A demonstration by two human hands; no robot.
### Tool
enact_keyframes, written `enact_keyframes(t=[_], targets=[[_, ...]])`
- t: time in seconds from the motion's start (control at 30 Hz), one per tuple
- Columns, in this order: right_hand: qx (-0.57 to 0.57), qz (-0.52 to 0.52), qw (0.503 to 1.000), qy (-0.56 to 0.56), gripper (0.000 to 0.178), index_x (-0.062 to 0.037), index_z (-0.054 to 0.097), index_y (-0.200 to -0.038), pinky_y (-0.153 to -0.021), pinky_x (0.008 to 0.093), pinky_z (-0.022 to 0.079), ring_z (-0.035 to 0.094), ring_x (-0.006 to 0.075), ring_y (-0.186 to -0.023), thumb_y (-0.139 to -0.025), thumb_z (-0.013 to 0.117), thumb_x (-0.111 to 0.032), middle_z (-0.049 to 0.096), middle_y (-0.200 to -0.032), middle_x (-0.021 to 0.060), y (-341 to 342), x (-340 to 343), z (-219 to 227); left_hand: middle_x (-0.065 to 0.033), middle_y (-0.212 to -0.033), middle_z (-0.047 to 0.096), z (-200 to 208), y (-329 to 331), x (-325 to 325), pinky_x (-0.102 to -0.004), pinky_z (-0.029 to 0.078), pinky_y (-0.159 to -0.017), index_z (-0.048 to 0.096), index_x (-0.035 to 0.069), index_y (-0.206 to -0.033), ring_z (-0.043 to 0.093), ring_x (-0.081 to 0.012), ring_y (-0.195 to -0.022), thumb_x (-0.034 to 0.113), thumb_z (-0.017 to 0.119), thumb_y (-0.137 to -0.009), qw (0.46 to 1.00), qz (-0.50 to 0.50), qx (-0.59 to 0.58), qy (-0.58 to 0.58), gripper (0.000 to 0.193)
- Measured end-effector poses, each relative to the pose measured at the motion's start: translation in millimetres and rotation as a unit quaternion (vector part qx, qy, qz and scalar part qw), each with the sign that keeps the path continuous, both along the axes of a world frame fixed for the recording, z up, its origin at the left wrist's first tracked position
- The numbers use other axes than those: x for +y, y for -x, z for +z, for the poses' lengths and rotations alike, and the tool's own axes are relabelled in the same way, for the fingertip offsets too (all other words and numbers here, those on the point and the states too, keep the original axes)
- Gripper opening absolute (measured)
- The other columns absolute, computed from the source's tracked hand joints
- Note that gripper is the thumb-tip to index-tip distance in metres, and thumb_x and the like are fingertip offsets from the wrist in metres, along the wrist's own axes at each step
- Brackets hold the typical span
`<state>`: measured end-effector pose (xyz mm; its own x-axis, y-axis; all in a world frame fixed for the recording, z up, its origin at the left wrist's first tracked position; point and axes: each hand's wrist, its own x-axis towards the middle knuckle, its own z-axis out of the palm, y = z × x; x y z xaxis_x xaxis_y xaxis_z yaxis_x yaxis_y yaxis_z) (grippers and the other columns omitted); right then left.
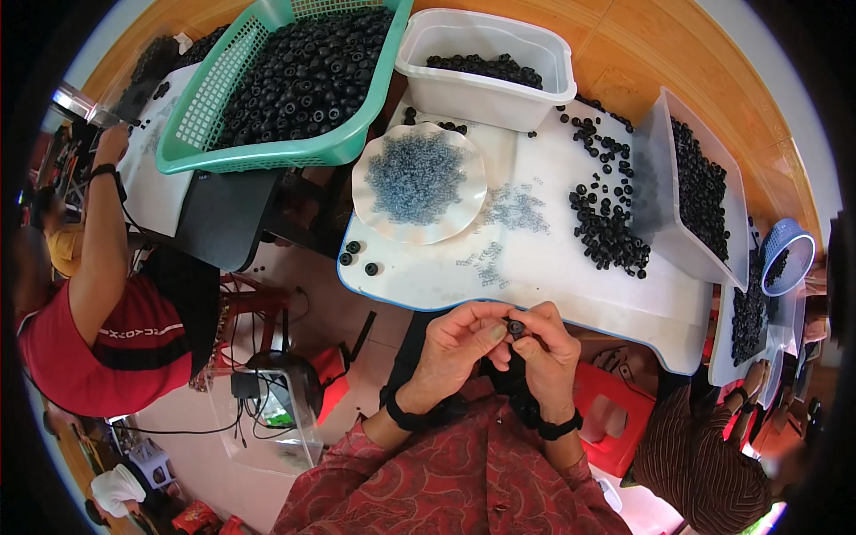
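Between the fingertips of both hands, just off the table's near edge, sits a small round black part with a hole or recess in its face. My left hand pinches it from one side, and my right hand grips it from the other. The fingers partly hide it. Beyond them on the white table stands a wavy-rimmed white plate heaped with tiny clear bluish pieces. More clear pieces lie loose beside it. Several loose black parts are scattered to the right.
A green basket full of black parts stands at the far left, beside a white tub. A translucent bin of black parts leans at the right. Co-workers sit left, in a red shirt, and right, in a striped top. A red stool is near.
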<state>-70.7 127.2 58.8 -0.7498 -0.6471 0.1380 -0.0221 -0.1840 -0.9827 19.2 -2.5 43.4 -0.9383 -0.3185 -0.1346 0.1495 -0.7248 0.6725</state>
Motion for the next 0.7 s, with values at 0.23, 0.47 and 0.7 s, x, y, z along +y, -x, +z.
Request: enact_keyframes(t=[0.23,0.47,0.7], targets=[[0.125,-0.014,0.986,-0.110,0.036,-0.0028,0.069,-0.115,-0.074,0.0235,0.049,0.060,0.0127,-0.083,-0.080,0.074,0.001,0.058,-0.095,0.0043,-1.7,-1.0,5.0,-0.0061,-0.089,0.067,2.5,-1.8,-7.2,-0.0224,0.054,-0.057,0.063,-0.003,-0.116,0.061,-0.0080,-0.067,0.002,0.064,-0.093,0.997,-0.020,-0.072,0.005,0.024],[0.168,-0.018,0.974,-0.154,0.037,-0.0036,0.070,-0.114,-0.070,0.0246,0.051,0.061,0.0133,-0.079,-0.078,0.075,0.003,0.060,-0.093,0.0058,-1.7,-3.0,4.1,-0.0064,-0.089,0.066,0.1,-1.9,-4.0,-0.0214,0.054,-0.057,0.062,-0.005,-0.117,0.060,-0.0076,-0.065,-0.001,0.059,-0.094,0.995,-0.003,-0.094,0.046,0.023],[0.177,0.012,0.971,-0.160,0.044,-0.0043,0.067,-0.120,-0.069,0.0249,0.051,0.060,0.0126,-0.077,-0.077,0.077,0.002,0.060,-0.094,0.0059,1.5,-3.4,7.2,-0.0040,-0.087,0.063,-1.8,-1.7,-3.4,-0.0202,0.053,-0.058,0.061,-0.004,-0.119,0.059,-0.0070,-0.067,-0.001,0.059,-0.094,0.996,0.002,-0.080,0.042,0.025]])
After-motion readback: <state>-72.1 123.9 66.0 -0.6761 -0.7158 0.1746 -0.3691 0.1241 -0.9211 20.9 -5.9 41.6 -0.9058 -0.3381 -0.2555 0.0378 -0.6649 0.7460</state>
